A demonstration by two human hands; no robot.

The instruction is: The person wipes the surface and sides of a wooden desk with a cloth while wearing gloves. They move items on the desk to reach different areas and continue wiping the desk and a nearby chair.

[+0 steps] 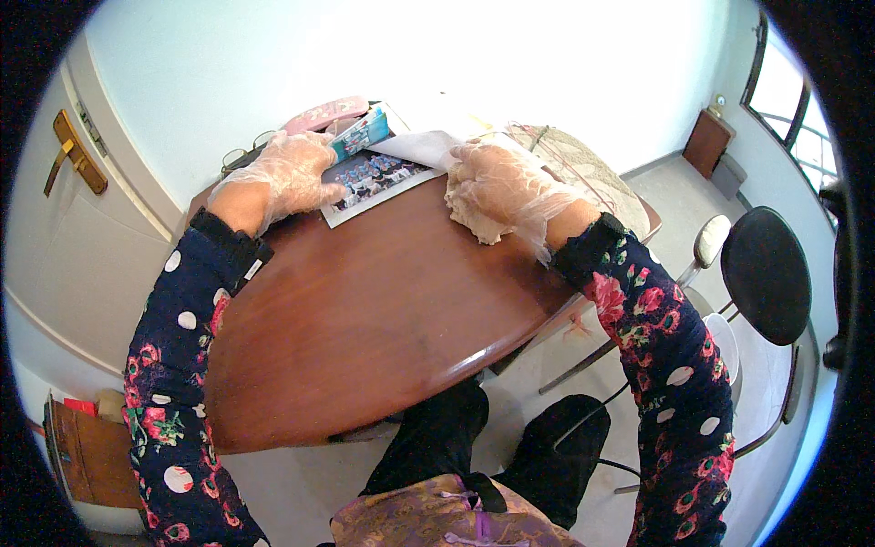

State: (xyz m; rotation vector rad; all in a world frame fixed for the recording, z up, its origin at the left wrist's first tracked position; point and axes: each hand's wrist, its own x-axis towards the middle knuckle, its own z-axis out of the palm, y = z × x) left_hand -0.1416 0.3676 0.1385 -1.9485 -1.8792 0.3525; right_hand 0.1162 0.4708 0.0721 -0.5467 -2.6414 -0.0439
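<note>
My left hand, in a clear plastic glove, is over the far left of the brown wooden table. Its thumb is spread and reaches the left edge of a printed group photo. Beside its fingers stands a tilted blue printed packet; the fingertips are partly hidden. A beige cloth is bunched under my right hand, also gloved, with its fingers curled on it. Against these fingers, a white sheet curls up over the photo's far right corner.
Behind my left hand lie a pink case and eyeglasses. A patterned mat with thin reddish cords covers the table's right side. To the right stand chairs with a black backrest; a door is at left.
</note>
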